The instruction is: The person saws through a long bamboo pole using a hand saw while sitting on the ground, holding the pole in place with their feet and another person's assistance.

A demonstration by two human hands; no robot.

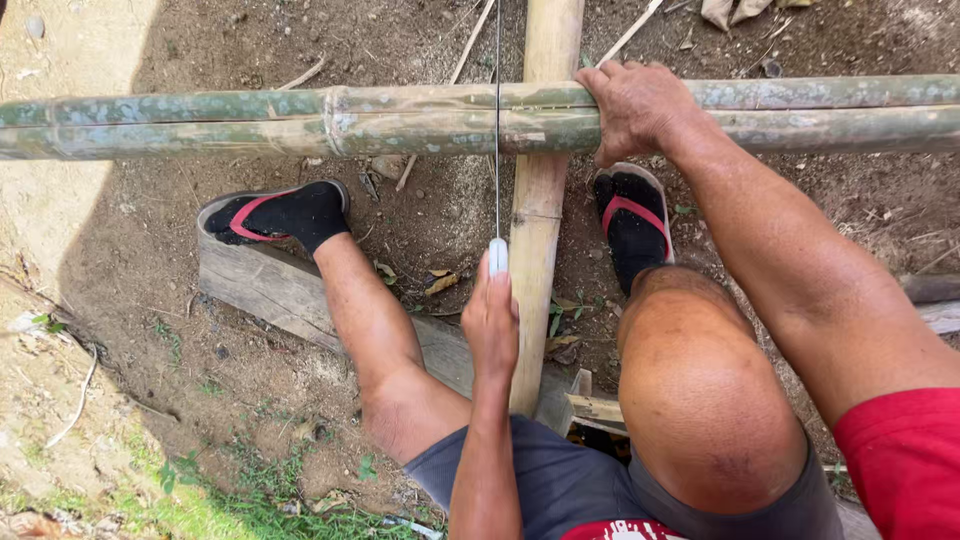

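Sawing a green bamboo pole (pixel 300 120) propped on an upright post (pixel 540 230).
My left hand (pixel 492 325) is clenched on the saw (pixel 497 130) handle, right hand (pixel 635 108) clamped on the pole at 1 o'clock; I'd keep strokes straight. The pole's long axis runs 9 to 3, the blade 6 to 12.

Left hand (pixel 490 320) gripping saw (pixel 497 140) — blade in green bamboo pole (pixel 300 120), right hand (pixel 635 105) clamping pole
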